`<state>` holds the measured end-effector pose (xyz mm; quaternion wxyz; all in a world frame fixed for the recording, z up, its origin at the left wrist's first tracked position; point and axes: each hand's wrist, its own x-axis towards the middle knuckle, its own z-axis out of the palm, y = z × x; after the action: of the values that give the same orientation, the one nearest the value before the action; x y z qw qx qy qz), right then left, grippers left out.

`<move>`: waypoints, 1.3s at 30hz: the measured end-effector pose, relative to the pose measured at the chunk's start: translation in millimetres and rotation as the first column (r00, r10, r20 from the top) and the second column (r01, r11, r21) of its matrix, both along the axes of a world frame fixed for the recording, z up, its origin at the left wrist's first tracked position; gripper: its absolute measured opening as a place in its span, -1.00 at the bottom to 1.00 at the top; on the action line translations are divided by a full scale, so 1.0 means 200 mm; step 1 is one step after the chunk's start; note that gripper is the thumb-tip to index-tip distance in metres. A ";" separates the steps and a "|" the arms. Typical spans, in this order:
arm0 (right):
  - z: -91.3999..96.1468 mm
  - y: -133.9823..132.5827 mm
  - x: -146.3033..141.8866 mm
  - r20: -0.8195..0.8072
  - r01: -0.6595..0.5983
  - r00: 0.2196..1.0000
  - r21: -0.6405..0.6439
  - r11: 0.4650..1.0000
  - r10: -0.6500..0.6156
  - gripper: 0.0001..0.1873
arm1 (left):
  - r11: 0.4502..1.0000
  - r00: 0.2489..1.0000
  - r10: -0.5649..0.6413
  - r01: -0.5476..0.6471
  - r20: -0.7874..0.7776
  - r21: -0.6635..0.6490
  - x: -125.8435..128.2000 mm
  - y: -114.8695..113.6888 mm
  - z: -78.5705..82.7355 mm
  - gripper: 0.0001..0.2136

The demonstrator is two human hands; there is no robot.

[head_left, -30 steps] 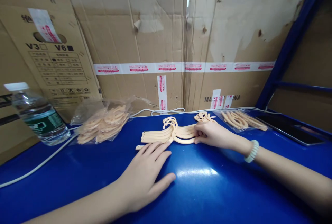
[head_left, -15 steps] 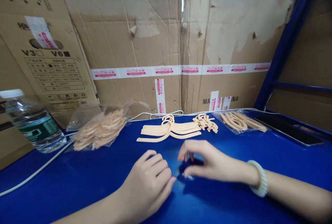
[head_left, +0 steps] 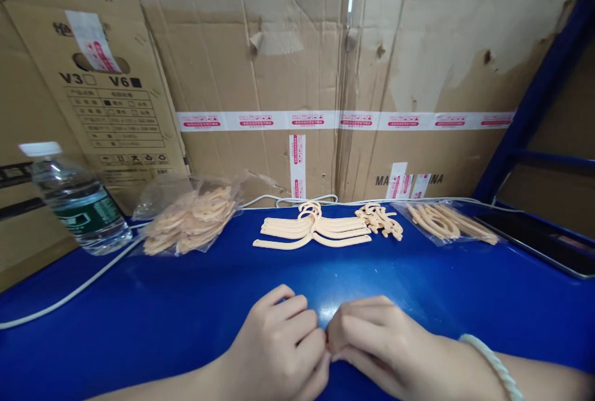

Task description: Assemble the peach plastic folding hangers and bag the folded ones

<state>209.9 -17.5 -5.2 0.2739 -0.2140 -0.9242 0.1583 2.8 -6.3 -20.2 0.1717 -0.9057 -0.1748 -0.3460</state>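
Observation:
My left hand (head_left: 286,345) is closed, its fingers curled inward low in the middle of the view. My right hand (head_left: 379,342) is closed too, its fingertips bent down and meeting the left hand's fingers. Whatever may lie between the fingers is hidden. Beyond the hands, a stack of peach-coloured plastic hangers (head_left: 290,244) lies on the blue tabletop (head_left: 186,302), hooks pointing away from me. A loose heap of small curved peach pieces (head_left: 382,221) sits just right of the stack.
At the left stand a water bottle (head_left: 83,209) and a clear bag of peach parts (head_left: 190,221). Another bag of curved parts (head_left: 446,222) and a dark phone (head_left: 539,243) lie at the right. A white cable (head_left: 88,280) crosses the left side; cardboard (head_left: 260,79) walls the back.
My right hand has moved down and closed against my left hand; before, it hung apart with thumb and fingers spread. The view has shifted slightly, and the stack looks unchanged.

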 end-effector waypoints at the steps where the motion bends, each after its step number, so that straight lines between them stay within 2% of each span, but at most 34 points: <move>1: -0.01 0.00 0.00 0.006 0.003 1.000 0.022 1.000 -0.003 -0.77 | 1.000 1.000 0.005 -0.005 -0.002 0.000 0.00 0.00 0.00 -0.73; 9: -0.01 -0.01 0.00 -0.024 0.029 0.999 0.040 0.999 -0.028 -0.77 | 1.000 1.000 0.015 -0.015 0.021 0.004 0.01 0.01 0.00 -0.73; 24: -0.02 -0.03 -0.02 0.023 0.127 0.991 0.105 0.986 -0.130 -0.61 | 0.999 0.997 0.034 -0.037 0.064 0.040 0.02 0.01 -0.01 -0.71; 32: -0.03 -0.03 -0.02 0.030 0.135 0.990 0.149 0.980 -0.141 -0.61 | 0.998 0.997 0.046 -0.048 0.059 0.045 0.02 0.02 -0.01 -0.72; 39: -0.03 -0.04 -0.02 0.038 0.155 0.986 0.119 0.981 -0.160 -0.69 | 0.997 0.997 0.052 -0.054 0.052 0.048 0.02 0.01 -0.01 -0.71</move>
<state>206.1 -25.0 -11.3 0.2755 -0.2738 -0.9182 0.0770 6.2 -4.3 -23.2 0.1988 -0.8870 -0.1945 -0.3685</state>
